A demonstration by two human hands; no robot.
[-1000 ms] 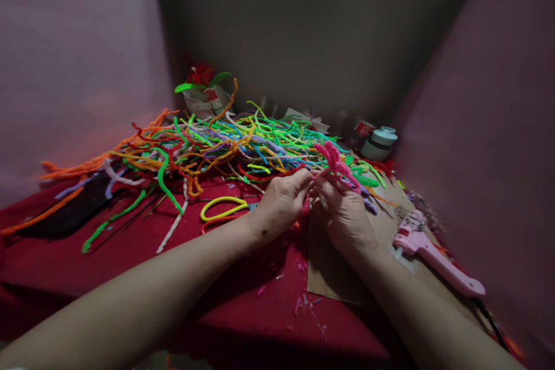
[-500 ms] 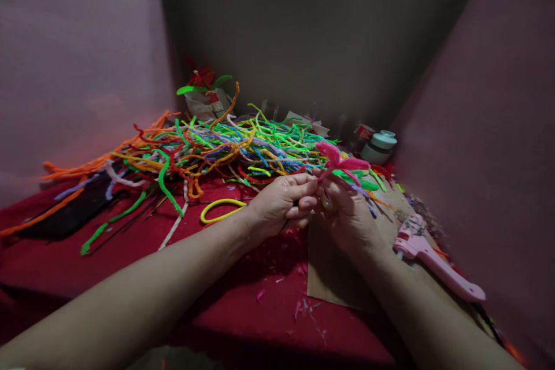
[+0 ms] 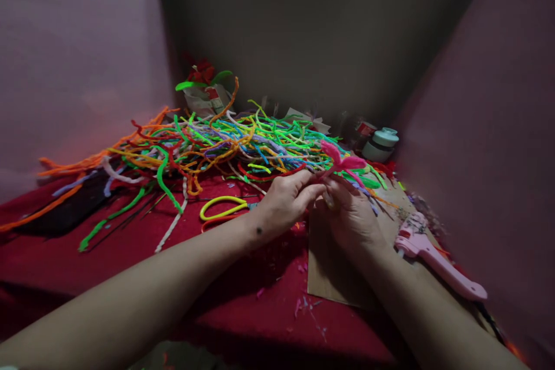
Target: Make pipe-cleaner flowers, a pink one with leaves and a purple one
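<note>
The person's hands meet in front of the body, thumbs and fingers nearly touching. The left hand [image 3: 281, 199] pinches the stem end of a pink pipe-cleaner flower [image 3: 340, 162], while the right hand [image 3: 353, 214] grips just below the spreading petals, its fingers partly hiding the join. Pinching low on the stem appears to leave the fuzzy petals free and uncrushed; with two grips side by side, one can probably steady the piece while the other works it. The flower is held up above the desk [image 3: 251, 312], before the right end of a heaped pile of pipe cleaners [image 3: 243, 139], perhaps to keep it clear of the tangle.

The pile lies toward the back, which leaves the front edge for the forearms. Yellow-and-red-handled scissors [image 3: 223, 201] lie just beside the left wrist, handles outward, likely for an easy pick-up. A cardboard sheet [image 3: 332, 280] lies under the right hand and forearm, and a pink hot glue gun [image 3: 440, 257] rests to the right, presumably within reach.
</note>
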